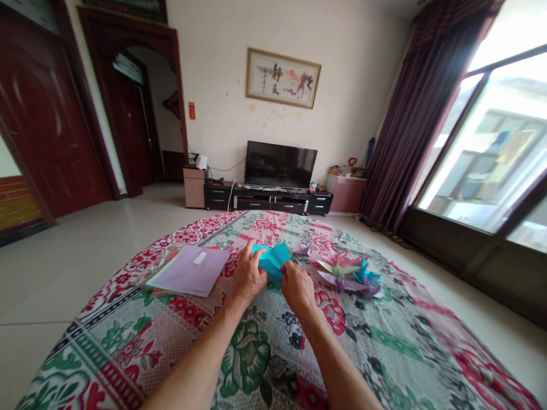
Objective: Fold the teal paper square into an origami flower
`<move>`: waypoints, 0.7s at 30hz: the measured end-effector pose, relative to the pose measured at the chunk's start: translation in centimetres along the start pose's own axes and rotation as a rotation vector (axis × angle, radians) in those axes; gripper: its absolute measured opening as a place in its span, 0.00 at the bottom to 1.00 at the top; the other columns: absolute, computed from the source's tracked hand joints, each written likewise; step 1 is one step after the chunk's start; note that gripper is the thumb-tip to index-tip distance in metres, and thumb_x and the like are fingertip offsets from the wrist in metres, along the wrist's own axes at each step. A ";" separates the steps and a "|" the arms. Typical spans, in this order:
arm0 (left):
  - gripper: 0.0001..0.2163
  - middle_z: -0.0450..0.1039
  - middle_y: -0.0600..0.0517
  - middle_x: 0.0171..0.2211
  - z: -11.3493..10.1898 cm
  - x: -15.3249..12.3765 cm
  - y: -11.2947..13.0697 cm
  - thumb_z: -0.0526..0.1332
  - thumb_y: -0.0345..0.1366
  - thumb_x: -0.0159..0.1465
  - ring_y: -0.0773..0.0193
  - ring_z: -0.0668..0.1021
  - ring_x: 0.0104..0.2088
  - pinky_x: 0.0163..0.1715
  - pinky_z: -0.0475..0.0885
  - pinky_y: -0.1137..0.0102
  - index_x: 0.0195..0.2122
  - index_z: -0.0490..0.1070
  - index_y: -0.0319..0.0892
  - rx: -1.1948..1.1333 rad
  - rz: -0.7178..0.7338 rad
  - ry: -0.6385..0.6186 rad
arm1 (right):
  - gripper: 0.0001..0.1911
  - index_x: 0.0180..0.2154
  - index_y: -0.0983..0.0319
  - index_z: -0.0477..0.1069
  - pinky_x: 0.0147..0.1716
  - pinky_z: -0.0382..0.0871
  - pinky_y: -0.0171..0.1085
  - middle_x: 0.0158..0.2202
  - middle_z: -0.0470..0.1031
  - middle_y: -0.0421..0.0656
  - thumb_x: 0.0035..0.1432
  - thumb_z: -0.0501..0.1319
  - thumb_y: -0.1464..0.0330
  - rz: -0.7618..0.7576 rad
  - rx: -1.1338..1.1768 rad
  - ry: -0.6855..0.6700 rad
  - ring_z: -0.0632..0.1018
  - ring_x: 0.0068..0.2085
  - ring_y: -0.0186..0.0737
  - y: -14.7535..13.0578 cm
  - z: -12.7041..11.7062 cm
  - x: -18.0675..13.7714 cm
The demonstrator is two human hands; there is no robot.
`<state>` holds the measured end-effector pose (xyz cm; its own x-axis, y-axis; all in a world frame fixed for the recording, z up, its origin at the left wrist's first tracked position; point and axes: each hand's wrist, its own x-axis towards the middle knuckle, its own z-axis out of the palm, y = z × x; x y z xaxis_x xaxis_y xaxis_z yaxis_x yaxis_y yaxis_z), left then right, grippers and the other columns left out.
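A sheet of blue paper point(272, 259), creased and partly folded, is held between my two hands just above the patterned cloth. My left hand point(248, 272) grips its left side, thumb on top of the paper. At the lower right corner my right hand point(298, 285) pinches the paper, its fingers curled. To the left lies a stack of coloured paper point(190, 276), lilac sheet uppermost, with a small white slip point(199, 258) on it. Several folded paper cranes point(339, 262) in pink, green, blue and purple sit together on the right.
A floral tablecloth point(294, 353) covers the round table. Beyond it, a television point(280, 165) stands on a low black cabinet point(269, 204) against the wall. Dark curtains point(391, 125) and a large window point(491, 154) are on the right, red doors point(47, 114) on the left.
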<state>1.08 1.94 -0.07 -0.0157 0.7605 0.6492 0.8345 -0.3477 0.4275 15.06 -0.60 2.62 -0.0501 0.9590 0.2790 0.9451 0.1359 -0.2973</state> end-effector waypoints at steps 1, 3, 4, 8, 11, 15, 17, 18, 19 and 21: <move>0.21 0.62 0.46 0.55 -0.2 0.0 0.0 0.55 0.25 0.50 0.54 0.62 0.58 0.58 0.59 0.61 0.46 0.70 0.42 0.014 0.042 -0.004 | 0.12 0.40 0.59 0.70 0.31 0.56 0.34 0.38 0.77 0.44 0.58 0.50 0.74 -0.009 0.009 0.022 0.76 0.35 0.39 0.1 0.1 0.1; 0.16 0.67 0.47 0.52 -0.4 0.1 -0.1 0.55 0.25 0.50 0.55 0.66 0.55 0.57 0.60 0.61 0.39 0.73 0.44 0.017 0.125 -0.050 | 0.12 0.40 0.60 0.70 0.32 0.57 0.34 0.37 0.77 0.44 0.59 0.50 0.74 -0.035 0.037 0.074 0.75 0.35 0.38 0.5 0.5 0.2; 0.13 0.70 0.48 0.48 -0.4 0.1 -0.1 0.56 0.25 0.50 0.56 0.68 0.52 0.55 0.61 0.60 0.35 0.73 0.44 0.014 0.161 -0.080 | 0.12 0.39 0.60 0.70 0.33 0.57 0.34 0.36 0.76 0.43 0.58 0.50 0.74 -0.049 0.055 0.101 0.75 0.35 0.38 0.7 0.8 0.2; 0.08 0.74 0.50 0.33 -0.4 -0.2 0.1 0.56 0.27 0.53 0.58 0.73 0.39 0.45 0.65 0.62 0.30 0.73 0.44 0.036 0.241 -0.188 | 0.11 0.36 0.61 0.70 0.36 0.57 0.33 0.35 0.76 0.43 0.56 0.51 0.76 -0.101 0.116 0.197 0.74 0.36 0.37 1.9 2.2 0.4; 0.07 0.73 0.50 0.31 -0.2 -0.5 0.3 0.57 0.29 0.54 0.59 0.73 0.37 0.42 0.65 0.65 0.30 0.73 0.44 0.093 0.276 -0.256 | 0.11 0.34 0.61 0.70 0.35 0.57 0.33 0.33 0.76 0.42 0.54 0.51 0.77 -0.107 0.111 0.190 0.74 0.34 0.36 2.9 2.9 0.4; 0.07 0.72 0.50 0.31 0.2 -1.0 0.5 0.57 0.29 0.54 0.59 0.73 0.37 0.38 0.67 0.67 0.30 0.73 0.44 0.153 0.294 -0.381 | 0.13 0.32 0.61 0.72 0.34 0.57 0.32 0.31 0.77 0.42 0.52 0.51 0.78 -0.072 0.129 0.149 0.75 0.33 0.37 3.4 2.8 0.2; 0.08 0.72 0.50 0.31 0.3 -1.2 0.6 0.56 0.30 0.54 0.59 0.73 0.37 0.36 0.67 0.69 0.31 0.73 0.44 0.169 0.291 -0.420 | 0.14 0.33 0.60 0.73 0.33 0.58 0.33 0.31 0.78 0.42 0.53 0.51 0.77 -0.021 0.139 0.129 0.76 0.33 0.37 3.4 2.4 0.0; 0.08 0.72 0.50 0.32 0.3 -1.3 0.6 0.56 0.30 0.54 0.59 0.74 0.37 0.35 0.67 0.69 0.32 0.74 0.44 0.173 0.290 -0.433 | 0.14 0.35 0.60 0.73 0.33 0.58 0.33 0.31 0.78 0.42 0.54 0.50 0.76 0.005 0.143 0.126 0.76 0.33 0.38 3.3 2.3 0.0; 0.08 0.72 0.49 0.32 0.4 -1.3 0.7 0.56 0.30 0.54 0.60 0.74 0.37 0.35 0.67 0.69 0.32 0.74 0.44 0.174 0.291 -0.443 | 0.15 0.37 0.60 0.73 0.33 0.59 0.33 0.31 0.79 0.42 0.55 0.50 0.75 0.028 0.145 0.128 0.77 0.33 0.38 3.3 2.1 -0.1; 0.08 0.72 0.49 0.33 0.4 -1.4 0.9 0.56 0.30 0.55 0.60 0.74 0.36 0.34 0.68 0.70 0.32 0.74 0.43 0.168 0.291 -0.469 | 0.15 0.40 0.60 0.73 0.33 0.60 0.33 0.31 0.79 0.43 0.57 0.49 0.72 0.045 0.148 0.132 0.77 0.33 0.39 3.3 2.0 -0.1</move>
<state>2.02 0.77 -0.85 0.4416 0.8217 0.3603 0.8446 -0.5162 0.1422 17.55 0.22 -0.25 0.0433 0.9251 0.3771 0.8873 0.1378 -0.4401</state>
